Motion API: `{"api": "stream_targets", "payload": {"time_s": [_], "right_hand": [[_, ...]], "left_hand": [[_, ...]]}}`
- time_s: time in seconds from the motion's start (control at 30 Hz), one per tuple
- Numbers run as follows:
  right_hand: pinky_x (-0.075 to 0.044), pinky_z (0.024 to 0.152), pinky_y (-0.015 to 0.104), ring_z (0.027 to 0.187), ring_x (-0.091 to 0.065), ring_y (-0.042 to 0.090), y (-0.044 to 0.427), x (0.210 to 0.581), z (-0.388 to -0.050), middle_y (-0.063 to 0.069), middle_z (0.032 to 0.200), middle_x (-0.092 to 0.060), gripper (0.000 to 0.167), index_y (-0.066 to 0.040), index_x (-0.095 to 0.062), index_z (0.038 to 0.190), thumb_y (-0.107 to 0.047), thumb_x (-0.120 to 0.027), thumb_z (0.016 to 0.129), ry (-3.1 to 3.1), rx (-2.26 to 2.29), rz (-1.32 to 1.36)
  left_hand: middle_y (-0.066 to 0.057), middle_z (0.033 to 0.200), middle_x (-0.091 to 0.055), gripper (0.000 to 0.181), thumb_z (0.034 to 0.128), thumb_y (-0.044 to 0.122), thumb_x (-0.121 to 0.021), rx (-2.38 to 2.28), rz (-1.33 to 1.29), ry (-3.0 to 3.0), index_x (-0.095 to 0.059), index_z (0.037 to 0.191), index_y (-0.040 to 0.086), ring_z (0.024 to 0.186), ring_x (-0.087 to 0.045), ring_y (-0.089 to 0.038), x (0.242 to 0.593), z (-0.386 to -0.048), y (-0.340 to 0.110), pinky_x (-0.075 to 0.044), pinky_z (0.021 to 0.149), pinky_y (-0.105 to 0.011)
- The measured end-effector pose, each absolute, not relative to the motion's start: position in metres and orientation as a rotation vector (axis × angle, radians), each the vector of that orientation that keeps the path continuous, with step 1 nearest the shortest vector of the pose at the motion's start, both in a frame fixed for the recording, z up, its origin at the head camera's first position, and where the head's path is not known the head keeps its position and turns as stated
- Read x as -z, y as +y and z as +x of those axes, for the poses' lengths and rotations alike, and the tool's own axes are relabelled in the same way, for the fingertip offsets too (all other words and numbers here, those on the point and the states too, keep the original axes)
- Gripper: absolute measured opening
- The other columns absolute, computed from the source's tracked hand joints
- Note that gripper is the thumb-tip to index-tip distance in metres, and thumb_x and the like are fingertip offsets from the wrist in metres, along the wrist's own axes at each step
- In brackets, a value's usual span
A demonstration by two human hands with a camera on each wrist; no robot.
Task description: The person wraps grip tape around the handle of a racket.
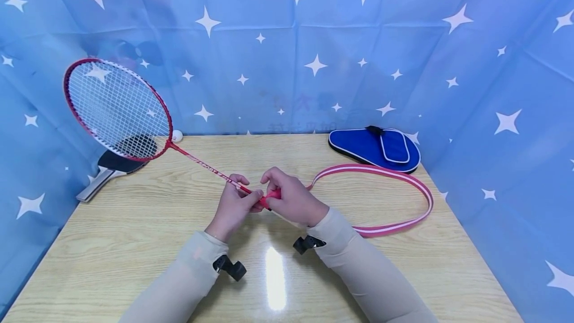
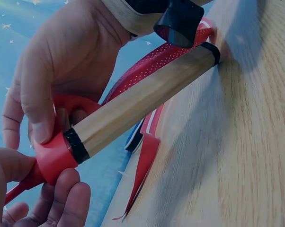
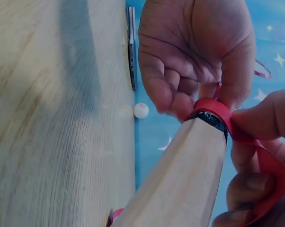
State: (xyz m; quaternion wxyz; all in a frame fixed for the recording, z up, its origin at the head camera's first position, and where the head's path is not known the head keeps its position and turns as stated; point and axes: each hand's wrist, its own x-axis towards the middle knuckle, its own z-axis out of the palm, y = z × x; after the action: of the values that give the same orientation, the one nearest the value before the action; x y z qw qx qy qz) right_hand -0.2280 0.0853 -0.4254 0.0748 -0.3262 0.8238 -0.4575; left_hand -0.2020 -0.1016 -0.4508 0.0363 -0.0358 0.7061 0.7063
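Note:
A red-and-white badminton racket (image 1: 118,108) is held above the table, its strung head up at the left. My left hand (image 1: 233,208) pinches it where the red shaft meets the handle. The handle (image 2: 147,97) is bare wood with black bands at both ends. My right hand (image 1: 296,198) grips a red grip tape (image 3: 272,168) and presses it against the handle's top. One turn of tape lies around that end, by the black band. Its long pink-red, white-striped remainder loops across the table to the right. In the head view, my hands and sleeves hide the handle.
A black table tennis bat (image 1: 123,162) lies at the back left, partly behind the strings. Near it rests a white ball (image 1: 177,135). A blue bat case (image 1: 358,146) sits at the back right. Blue star-patterned cloth (image 1: 269,74) hangs around the wooden table (image 1: 112,243).

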Motion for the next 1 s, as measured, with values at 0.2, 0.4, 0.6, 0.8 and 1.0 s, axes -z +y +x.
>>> {"api": "stream_targets", "payload": {"time_s": [0.2,0.4,0.6,0.8,1.0], "right_hand": [[-0.053,0.075,0.029,0.077,-0.061,0.016,0.0867,0.424,-0.2291,0.003,0.089,-0.067,0.039,-0.01,-0.052,0.126,0.004,-0.062,0.091,2.43,1.431,-0.913],[-0.054,0.073,0.028,0.076,-0.061,0.018,0.0885,0.4229,-0.2308,0.003,0.089,-0.066,0.039,-0.011,-0.052,0.127,0.002,-0.064,0.092,2.417,1.428,-0.846],[-0.058,0.08,0.031,0.087,-0.069,0.016,0.0891,0.422,-0.2309,0.001,0.102,-0.073,0.042,-0.014,-0.054,0.13,-0.002,-0.067,0.093,2.403,1.39,-0.761],[-0.058,0.085,0.032,0.093,-0.072,0.012,0.089,0.4218,-0.2303,-0.001,0.104,-0.077,0.042,-0.015,-0.057,0.134,-0.003,-0.067,0.094,2.403,1.337,-0.763],[-0.059,0.081,0.029,0.09,-0.071,0.014,0.0868,0.4247,-0.2299,0.002,0.101,-0.075,0.039,-0.013,-0.057,0.127,0.0,-0.069,0.092,2.378,1.388,-0.759]], "left_hand": [[-0.016,0.084,-0.073,0.042,0.0973,0.001,-0.07,-2.148,-0.086,2.184,-0.036,0.121,0.007,0.068,-0.076,-0.029,0.4487,-0.2022,-0.1018,-0.065,0.066,-0.034],[-0.018,0.086,-0.075,0.043,0.0982,0.002,-0.069,-2.133,-0.077,2.191,-0.035,0.124,0.008,0.071,-0.077,-0.03,0.4462,-0.2025,-0.1022,-0.065,0.066,-0.035],[-0.017,0.088,-0.074,0.042,0.0983,0.002,-0.069,-2.124,-0.075,2.165,-0.035,0.123,0.007,0.075,-0.077,-0.032,0.448,-0.2035,-0.1036,-0.066,0.069,-0.036],[-0.015,0.095,-0.068,0.043,0.0982,0.001,-0.069,-2.121,-0.08,2.129,-0.035,0.125,0.007,0.076,-0.078,-0.032,0.4471,-0.203,-0.1049,-0.066,0.073,-0.04],[-0.014,0.098,-0.067,0.043,0.1002,0.003,-0.066,-2.12,-0.073,2.114,-0.033,0.128,0.006,0.077,-0.078,-0.026,0.4499,-0.2041,-0.1061,-0.066,0.075,-0.039]]}}
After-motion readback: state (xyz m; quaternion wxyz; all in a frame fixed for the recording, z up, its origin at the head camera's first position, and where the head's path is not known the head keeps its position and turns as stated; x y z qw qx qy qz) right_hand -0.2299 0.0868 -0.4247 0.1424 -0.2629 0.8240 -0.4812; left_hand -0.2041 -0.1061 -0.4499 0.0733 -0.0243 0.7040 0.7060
